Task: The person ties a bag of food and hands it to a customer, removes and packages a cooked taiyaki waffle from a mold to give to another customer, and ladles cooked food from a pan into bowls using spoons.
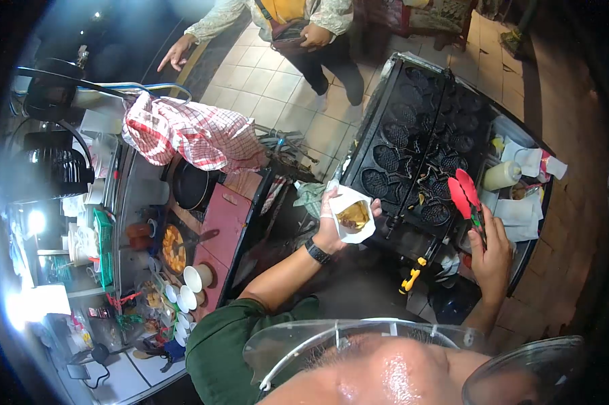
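My left hand (328,223), with a dark watch at its wrist, is wrapped round a white paper bag (353,234). The bag's mouth faces up and golden-brown food (353,216) shows inside. Over on the right, my right hand (492,260) grips a pair of tongs (465,194) with red tips and a dark handle. The tongs hang above the near right edge of a black waffle-type iron (412,135) with fish-shaped moulds. Dark crumbs or scraps lie on its plates.
Another person (311,40) stands beyond the iron, one arm stretched out. A squeeze bottle (502,175) and papers stand at the iron's right. On the left are a checked cloth (189,131), a red board (225,219), paper cups (198,277) and a pan of orange food (174,248).
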A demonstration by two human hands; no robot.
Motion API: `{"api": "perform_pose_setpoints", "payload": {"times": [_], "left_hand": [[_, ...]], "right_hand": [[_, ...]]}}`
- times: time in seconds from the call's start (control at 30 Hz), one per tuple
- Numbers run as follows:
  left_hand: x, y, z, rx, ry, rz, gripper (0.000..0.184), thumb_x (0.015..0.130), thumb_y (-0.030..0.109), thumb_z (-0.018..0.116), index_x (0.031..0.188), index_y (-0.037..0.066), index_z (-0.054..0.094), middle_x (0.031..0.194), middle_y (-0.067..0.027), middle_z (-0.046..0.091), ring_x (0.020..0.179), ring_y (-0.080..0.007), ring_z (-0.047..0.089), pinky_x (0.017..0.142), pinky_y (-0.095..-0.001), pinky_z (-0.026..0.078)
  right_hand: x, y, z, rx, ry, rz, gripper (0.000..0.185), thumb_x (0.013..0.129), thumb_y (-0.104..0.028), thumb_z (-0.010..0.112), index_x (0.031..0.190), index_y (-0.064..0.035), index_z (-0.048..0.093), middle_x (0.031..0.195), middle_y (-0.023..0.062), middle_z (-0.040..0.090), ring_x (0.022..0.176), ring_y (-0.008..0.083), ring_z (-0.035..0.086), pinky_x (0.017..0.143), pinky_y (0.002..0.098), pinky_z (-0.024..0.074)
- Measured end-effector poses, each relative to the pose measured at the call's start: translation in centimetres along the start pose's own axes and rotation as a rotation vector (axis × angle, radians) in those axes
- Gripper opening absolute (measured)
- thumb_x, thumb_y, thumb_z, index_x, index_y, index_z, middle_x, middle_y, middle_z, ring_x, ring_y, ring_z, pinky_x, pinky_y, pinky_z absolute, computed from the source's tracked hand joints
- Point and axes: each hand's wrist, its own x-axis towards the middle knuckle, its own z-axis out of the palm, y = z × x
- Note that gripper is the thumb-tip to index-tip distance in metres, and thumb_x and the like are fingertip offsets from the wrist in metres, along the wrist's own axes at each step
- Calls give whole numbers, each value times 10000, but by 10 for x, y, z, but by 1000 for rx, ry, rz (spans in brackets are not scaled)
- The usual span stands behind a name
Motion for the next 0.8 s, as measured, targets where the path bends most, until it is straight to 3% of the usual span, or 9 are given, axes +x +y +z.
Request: {"api": "perform_pose_setpoints", "payload": {"times": [0.1, 0.27, 0.33, 0.47, 0.53, 0.63, 0.7, 0.8], "left_hand": [[-9, 4, -2, -46, -52, -42, 847, 876, 643, 474, 1214, -133, 446, 1200, -306, 557, 1041, -391, 609, 950, -451, 510], [-21, 10, -4, 45, 14, -3, 873, 897, 637, 428, 1251, -160, 463, 1198, -285, 550, 996, -373, 592, 898, -405, 521], [-21, 9, -5, -19, 56, -2, 823, 877, 648, 453, 1186, -114, 476, 1160, -295, 560, 944, -369, 576, 857, -414, 501], [-20, 14, -19, 3, -102, 12, 833, 878, 624, 482, 1272, -110, 457, 1154, -298, 563, 1000, -390, 594, 906, -428, 516], [-24, 15, -20, -10, -45, -24, 852, 873, 629, 473, 1247, -136, 480, 1162, -273, 577, 994, -372, 628, 907, -421, 534], [-23, 16, -16, 4, -32, -74, 882, 867, 655, 461, 1228, -149, 500, 1170, -267, 591, 987, -362, 660, 875, -409, 567], [-21, 11, -23, -54, 9, -17, 858, 873, 624, 473, 1245, -148, 483, 1167, -284, 595, 1032, -390, 644, 933, -442, 540], [-21, 15, -35, -17, -123, 28, 837, 888, 586, 485, 1292, -145, 430, 1212, -308, 571, 1106, -431, 605, 992, -488, 503]], "right_hand": [[-1, 11, 13, 14, -28, 57, 467, 973, -255, 573, 1377, -31, 502, 1086, 191, 605, 957, 376, 629, 802, 429, 495], [-3, 47, 51, -25, -111, 147, 454, 1008, -287, 519, 1380, -29, 493, 1192, 212, 599, 1090, 407, 583, 902, 443, 465], [-4, 51, 51, -56, -119, 187, 460, 1009, -308, 518, 1381, -38, 494, 1219, 206, 597, 1108, 407, 581, 913, 444, 465], [12, 53, 56, -87, -132, 378, 463, 984, -324, 564, 1360, -57, 528, 1236, 178, 610, 1079, 395, 602, 891, 440, 475], [6, 68, 61, -143, -41, 230, 459, 968, -328, 589, 1340, -63, 552, 1209, 182, 626, 1040, 390, 615, 871, 437, 482], [9, 64, 58, -150, -169, 256, 509, 949, -379, 603, 1355, -79, 528, 1161, 195, 603, 1024, 413, 609, 830, 478, 498], [2, 71, 66, -174, -137, 197, 511, 942, -377, 611, 1352, -82, 533, 1159, 190, 602, 1016, 414, 610, 828, 478, 497], [7, 76, 83, -193, -131, 142, 529, 912, -369, 646, 1352, -94, 539, 1119, 172, 597, 976, 403, 615, 793, 468, 500]]}}
